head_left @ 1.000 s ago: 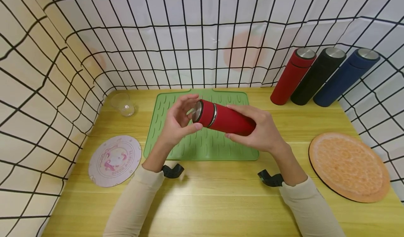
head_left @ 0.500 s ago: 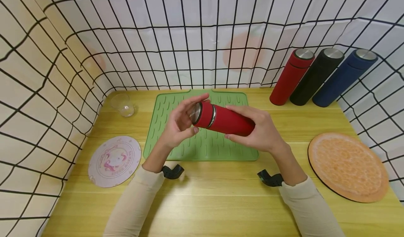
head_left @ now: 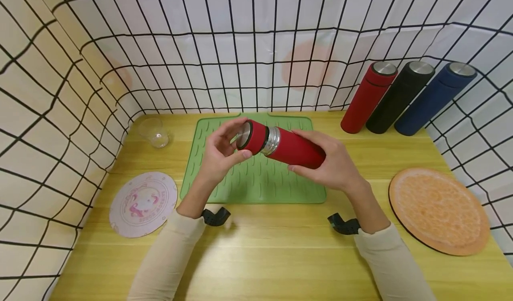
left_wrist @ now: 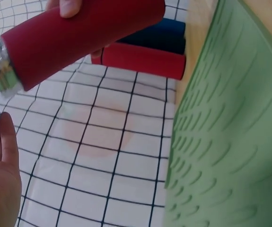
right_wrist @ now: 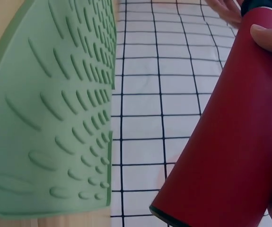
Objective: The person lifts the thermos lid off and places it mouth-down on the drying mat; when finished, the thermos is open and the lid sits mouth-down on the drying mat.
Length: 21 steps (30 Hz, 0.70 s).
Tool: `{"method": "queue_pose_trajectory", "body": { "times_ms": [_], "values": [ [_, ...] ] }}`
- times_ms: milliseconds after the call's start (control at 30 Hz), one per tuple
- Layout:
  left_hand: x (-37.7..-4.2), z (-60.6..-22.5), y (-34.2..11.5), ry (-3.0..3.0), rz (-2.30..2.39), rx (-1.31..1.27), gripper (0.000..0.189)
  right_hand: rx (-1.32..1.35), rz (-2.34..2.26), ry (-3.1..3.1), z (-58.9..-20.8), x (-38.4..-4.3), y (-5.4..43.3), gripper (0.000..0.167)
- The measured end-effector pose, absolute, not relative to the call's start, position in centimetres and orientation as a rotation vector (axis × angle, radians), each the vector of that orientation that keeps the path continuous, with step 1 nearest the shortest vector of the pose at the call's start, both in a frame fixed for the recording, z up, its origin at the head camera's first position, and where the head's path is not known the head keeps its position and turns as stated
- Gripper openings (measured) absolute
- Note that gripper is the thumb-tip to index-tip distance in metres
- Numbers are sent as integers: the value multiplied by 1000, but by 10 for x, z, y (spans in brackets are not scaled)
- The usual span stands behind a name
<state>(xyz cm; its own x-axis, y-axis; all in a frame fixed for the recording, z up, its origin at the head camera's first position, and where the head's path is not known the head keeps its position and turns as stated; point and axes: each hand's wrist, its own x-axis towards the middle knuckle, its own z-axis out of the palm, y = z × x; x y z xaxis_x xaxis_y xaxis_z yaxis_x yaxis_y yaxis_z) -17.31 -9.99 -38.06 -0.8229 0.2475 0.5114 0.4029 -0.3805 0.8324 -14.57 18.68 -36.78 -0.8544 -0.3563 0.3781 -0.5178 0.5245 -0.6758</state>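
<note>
My right hand grips the body of a red thermos flask, tilted above the green mat. In the left hand, thumb and fingers hold the flask's red lid by its steel-topped end. Between lid and body shows the bare metal neck, with the lid at its outer end. The left wrist view has the shiny neck beside the lid's dark rim. Seen from the right wrist, the red body slants up towards the left hand, partly out of frame.
Red, black and blue flasks stand at the back right. A clear glass cup is at the back left. A round pink-printed mat lies left, an orange round mat right. Black-gridded cloth walls surround the table.
The lid has come away from the flask body to the left, baring the metal neck. My left fingers have closed in around the lid, while the right hand keeps its grip.
</note>
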Motion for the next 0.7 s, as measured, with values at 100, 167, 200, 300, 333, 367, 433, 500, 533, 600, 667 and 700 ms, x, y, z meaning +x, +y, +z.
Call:
{"method": "queue_pose_trajectory", "body": {
  "times_ms": [100,167,200,300,333,367,433,500,533,600,667,700],
  "values": [
    [-174,-380,-107,-1690,-2344,-859,69,706,1232,-2580,-370,-150,192,79],
    [-176,-381,-114,-1692,-2332,-833,70,679,1249,-2575,-372,-154,196,80],
    [-177,-381,-118,-1697,-2325,-816,70,666,1258,-2570,-373,-156,198,80],
    [-179,-384,-130,-1741,-2294,-733,65,611,1288,-2554,-376,-164,206,80],
    [-180,-385,-134,-1766,-2278,-698,63,592,1298,-2549,-376,-167,209,81],
    [-180,-386,-138,-1798,-2258,-656,62,571,1301,-2548,-376,-170,212,81],
    [-181,-388,-146,-1866,-2217,-571,62,525,1319,-2544,-377,-176,218,82],
    [-182,-391,-154,-1946,-2163,-492,63,487,1336,-2531,-378,-182,224,82],
    [-183,-392,-158,-1986,-2134,-456,64,464,1346,-2524,-378,-186,227,83],
    [-184,-396,-165,-2058,-2079,-399,67,408,1377,-2512,-379,-191,233,83],
    [-185,-400,-170,-2121,-2029,-349,69,347,1407,-2495,-379,-197,237,83],
    [-185,-402,-173,-2149,-2006,-326,69,313,1422,-2489,-380,-200,239,81]
  ]
}}
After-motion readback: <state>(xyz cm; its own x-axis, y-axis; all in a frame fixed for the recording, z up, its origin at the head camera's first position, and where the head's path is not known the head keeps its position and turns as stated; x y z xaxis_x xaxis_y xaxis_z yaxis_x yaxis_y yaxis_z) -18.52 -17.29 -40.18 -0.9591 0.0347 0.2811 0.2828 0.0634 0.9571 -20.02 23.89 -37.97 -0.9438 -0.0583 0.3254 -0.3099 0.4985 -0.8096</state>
